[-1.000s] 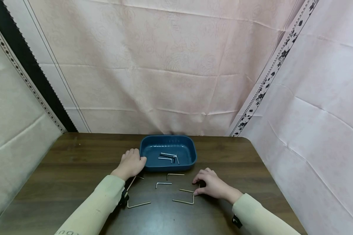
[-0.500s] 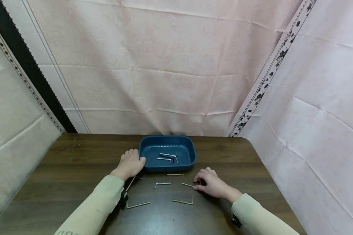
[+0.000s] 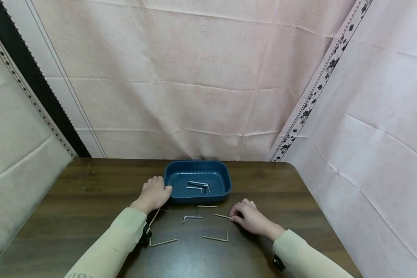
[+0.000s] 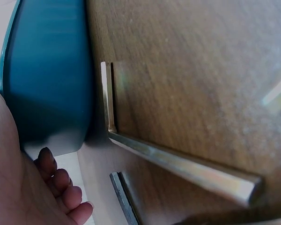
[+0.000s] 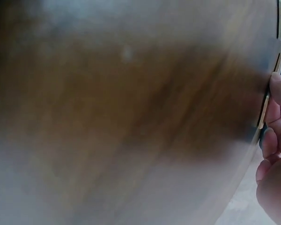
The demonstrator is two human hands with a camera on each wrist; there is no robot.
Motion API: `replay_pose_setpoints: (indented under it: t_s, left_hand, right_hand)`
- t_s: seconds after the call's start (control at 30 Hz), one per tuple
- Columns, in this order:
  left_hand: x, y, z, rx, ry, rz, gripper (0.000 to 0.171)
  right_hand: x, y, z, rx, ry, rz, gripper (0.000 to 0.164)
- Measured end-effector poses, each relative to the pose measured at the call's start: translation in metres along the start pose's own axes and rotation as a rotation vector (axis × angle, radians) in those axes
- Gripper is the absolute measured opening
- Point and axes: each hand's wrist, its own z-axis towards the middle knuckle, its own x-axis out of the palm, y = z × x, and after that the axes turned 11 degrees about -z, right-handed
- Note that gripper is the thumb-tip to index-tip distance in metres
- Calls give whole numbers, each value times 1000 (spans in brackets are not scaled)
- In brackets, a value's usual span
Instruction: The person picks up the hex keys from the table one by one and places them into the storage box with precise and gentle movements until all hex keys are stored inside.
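Note:
My left hand (image 3: 154,194) holds the left end of a blue tray (image 3: 198,200), thumb at its rim. In the left wrist view its fingers curl beside the tray wall (image 4: 51,75). Several silver and dark hex keys (image 3: 196,182) lie inside the tray. Right of the tray's front, my right hand (image 3: 248,217) pinches a brass-coloured hex key (image 3: 222,216) between thumb and fingers, low over the table. Part of that key is hidden by the hand. The right wrist view shows the key (image 5: 263,112) at its right edge.
Loose hex keys lie on the wooden table (image 3: 107,185) before the tray: a brass one (image 3: 208,206), a silver one (image 3: 193,217), a large one (image 3: 216,239), and another (image 3: 164,243). One more (image 4: 178,166) lies under my left wrist. A pale cloth (image 3: 201,96) hangs behind.
The pinched hex key has shifted away from the large brass key, slightly towards the tray, and turned a little with my right hand. My left hand stays at the tray.

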Motion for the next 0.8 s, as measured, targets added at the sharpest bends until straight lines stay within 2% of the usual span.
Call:
replay_pose_setpoints:
  t_s: [0.2, 0.47, 0.67, 0.8]
  left_hand:
    - [-1, -1, 0, 1, -4, -3, 51]
    - [0, -1, 1, 1, -5, 9, 52]
    - [-2, -2, 0, -1, 2, 2, 54]
    - [-3, -2, -1, -2, 7, -1, 55]
  right_hand:
    - [1, 4, 2, 10, -22, -37, 6]
    - [1, 13, 2, -31, -50, -159, 12]
    - [-5, 15, 2, -15, -55, -138, 11]
    - [-18, 16, 2, -14, -113, -109, 11]
